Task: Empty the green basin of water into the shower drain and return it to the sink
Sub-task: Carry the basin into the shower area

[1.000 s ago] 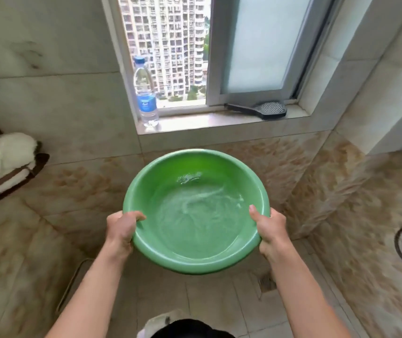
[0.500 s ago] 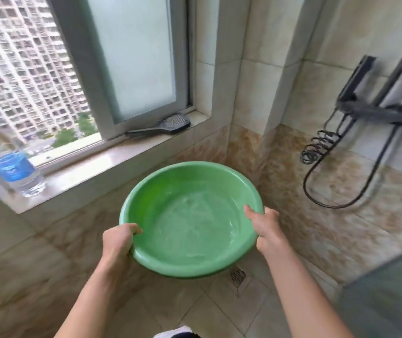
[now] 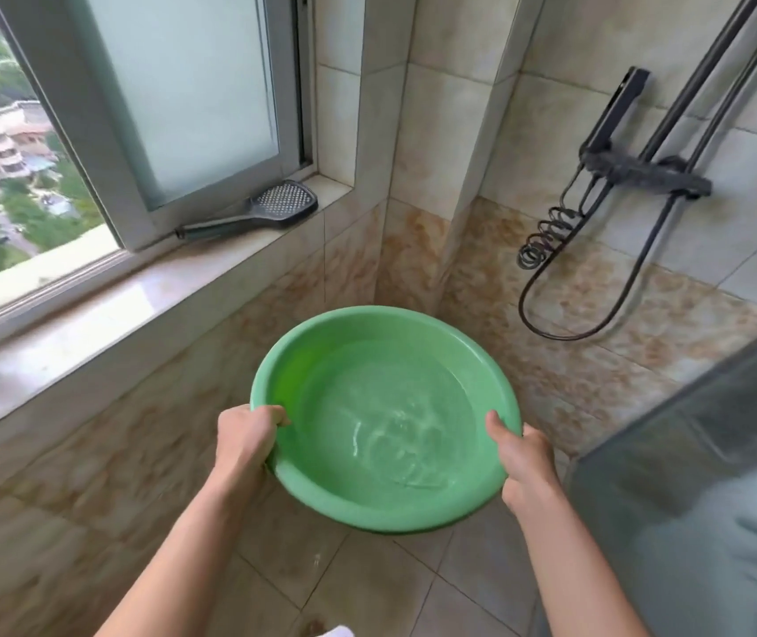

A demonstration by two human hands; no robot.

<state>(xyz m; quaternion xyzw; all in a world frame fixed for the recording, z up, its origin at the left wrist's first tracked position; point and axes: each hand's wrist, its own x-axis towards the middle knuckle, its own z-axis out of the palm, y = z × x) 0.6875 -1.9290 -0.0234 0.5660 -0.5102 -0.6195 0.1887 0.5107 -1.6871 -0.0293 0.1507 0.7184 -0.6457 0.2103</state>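
Both hands clamped on the basin [image 3: 385, 406] rim, opposite sides. Left hand [image 3: 247, 436]: fingers curled over the near-left edge, tips inside the bowl. Right hand [image 3: 521, 457]: thumb lying inside the near-right rim, rest of the fingers hidden under it. Basin is held in the air over the tiled floor [image 3: 367, 586], roughly level, shallow rippling water [image 3: 395, 429] inside. Shower corner right behind it. Black shower head [image 3: 275, 205] lies on the window sill [image 3: 137, 291], up left. Coiled black hose [image 3: 546, 236] hangs on the right wall under the mixer bar [image 3: 643, 170]. Glass panel [image 3: 698, 475] at far right.
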